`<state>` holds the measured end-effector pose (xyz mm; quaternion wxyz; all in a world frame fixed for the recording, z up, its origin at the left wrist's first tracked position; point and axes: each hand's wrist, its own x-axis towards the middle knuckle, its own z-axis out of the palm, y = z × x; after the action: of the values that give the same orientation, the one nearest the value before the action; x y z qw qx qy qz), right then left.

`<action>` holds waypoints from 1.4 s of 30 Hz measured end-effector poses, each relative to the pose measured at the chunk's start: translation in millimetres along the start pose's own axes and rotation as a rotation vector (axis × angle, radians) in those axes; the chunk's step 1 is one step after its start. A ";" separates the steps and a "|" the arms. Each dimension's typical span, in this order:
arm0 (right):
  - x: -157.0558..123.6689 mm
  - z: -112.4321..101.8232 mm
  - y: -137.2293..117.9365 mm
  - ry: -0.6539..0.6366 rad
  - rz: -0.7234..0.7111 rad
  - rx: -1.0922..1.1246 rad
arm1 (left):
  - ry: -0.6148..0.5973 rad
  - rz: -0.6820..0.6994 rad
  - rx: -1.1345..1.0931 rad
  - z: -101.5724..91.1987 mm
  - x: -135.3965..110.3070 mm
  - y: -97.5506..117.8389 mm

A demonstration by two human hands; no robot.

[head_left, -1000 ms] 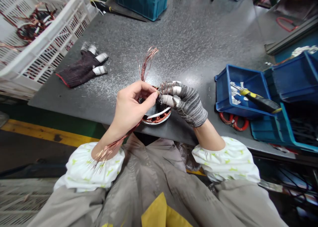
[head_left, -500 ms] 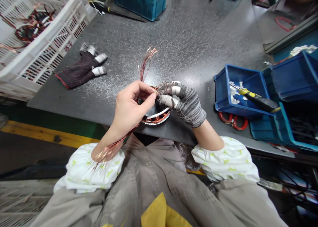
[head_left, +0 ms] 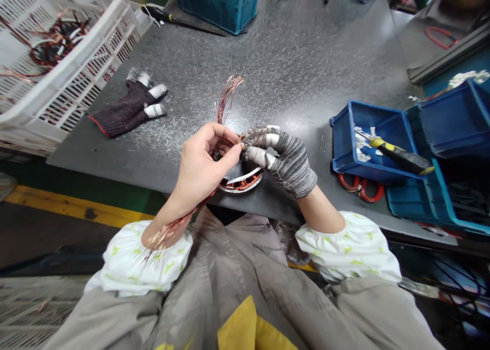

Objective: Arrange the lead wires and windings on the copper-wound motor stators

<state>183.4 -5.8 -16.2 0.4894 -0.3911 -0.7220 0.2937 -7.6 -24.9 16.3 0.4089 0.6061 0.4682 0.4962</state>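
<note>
I've got my bare left hand [head_left: 202, 169] pinched closed on the copper wire leads [head_left: 225, 102] of the wound stator [head_left: 241, 182], which sits at the near edge of the counter [head_left: 306, 69], with my gloved right hand [head_left: 289, 161] curled closed on its far side.

My R hand [head_left: 287, 161] had a grey knit glove [head_left: 294, 169] w/ white-taped fingers [head_left: 259, 157]; white oversleeves [head_left: 348, 248] w/ green print, khaki work coat [head_left: 229, 268].
</note>
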 end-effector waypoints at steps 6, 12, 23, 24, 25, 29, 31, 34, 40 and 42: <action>-0.2 0.4 1.2 0.005 -0.008 -0.008 | -0.001 -0.010 -0.005 -0.5 0.4 -0.7; -0.1 0.9 0.7 0.002 0.007 -0.007 | -0.005 -0.018 -0.003 -0.5 0.5 0.1; -2.5 1.3 3.3 0.010 0.029 0.008 | -0.022 -0.012 0.024 0.9 2.6 -0.1; -2.7 1.2 3.6 0.009 0.031 0.004 | -0.022 -0.014 0.027 1.0 2.4 0.0; -2.8 1.1 3.9 0.010 0.032 0.001 | -0.023 -0.014 0.029 1.0 2.1 0.0; -2.3 1.3 3.9 0.019 0.025 -0.001 | -0.025 -0.005 0.035 0.5 0.9 -1.4; -1.7 1.5 3.2 0.014 0.019 -0.004 | -0.026 0.002 0.040 0.2 0.5 -2.3; -1.4 1.9 2.3 0.014 0.005 0.001 | -0.024 0.008 0.049 -0.1 0.3 -3.0; -2.3 1.8 2.5 0.017 0.022 0.004 | -0.022 0.028 0.056 -0.6 -0.5 -2.6; -2.0 1.6 2.2 0.007 0.028 0.008 | -0.023 0.032 0.066 -0.9 -0.8 -2.2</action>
<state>182.9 -6.5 -19.5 0.4893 -0.4004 -0.7135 0.3020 -8.9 -25.2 14.1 0.3863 0.6324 0.4697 0.4799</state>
